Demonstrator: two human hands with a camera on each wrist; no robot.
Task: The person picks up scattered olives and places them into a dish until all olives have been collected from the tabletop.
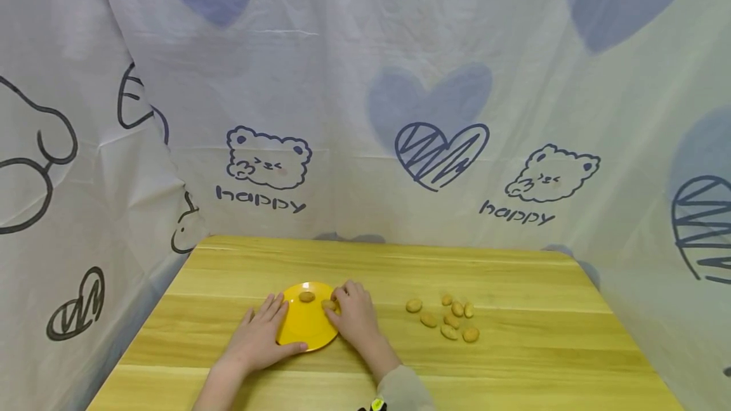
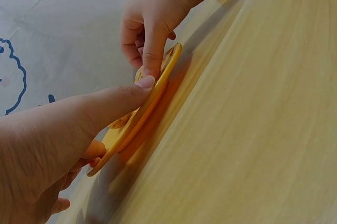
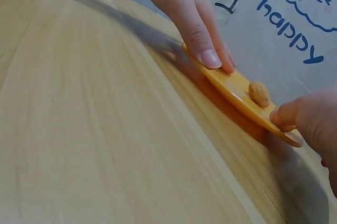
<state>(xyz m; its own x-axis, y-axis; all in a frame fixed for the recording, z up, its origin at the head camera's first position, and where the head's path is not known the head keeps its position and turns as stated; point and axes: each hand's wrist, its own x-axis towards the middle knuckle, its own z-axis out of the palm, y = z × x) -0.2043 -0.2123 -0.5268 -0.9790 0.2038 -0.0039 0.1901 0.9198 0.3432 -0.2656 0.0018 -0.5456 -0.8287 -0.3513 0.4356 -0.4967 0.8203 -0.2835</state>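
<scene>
A round yellow plate point(image 1: 308, 328) lies on the wooden table. My left hand point(image 1: 259, 338) rests against its left side, fingers spread and fairly straight along the edge, the thumb on the near rim. At the plate's right side my right hand point(image 1: 356, 316) pinches a brown oval nut point(image 1: 328, 304) just over the surface. Another nut point(image 1: 306, 297) sits toward the plate's far edge; the right wrist view shows a nut point(image 3: 258, 94) on the plate between both hands. In the left wrist view, the right thumb partly hides the pinched nut.
Several loose brown nuts point(image 1: 451, 321) lie scattered on the wooden table point(image 1: 537, 360) to the right of my right hand. A white cloth point(image 1: 354, 208) printed with hearts and bears hangs behind the table and along its sides.
</scene>
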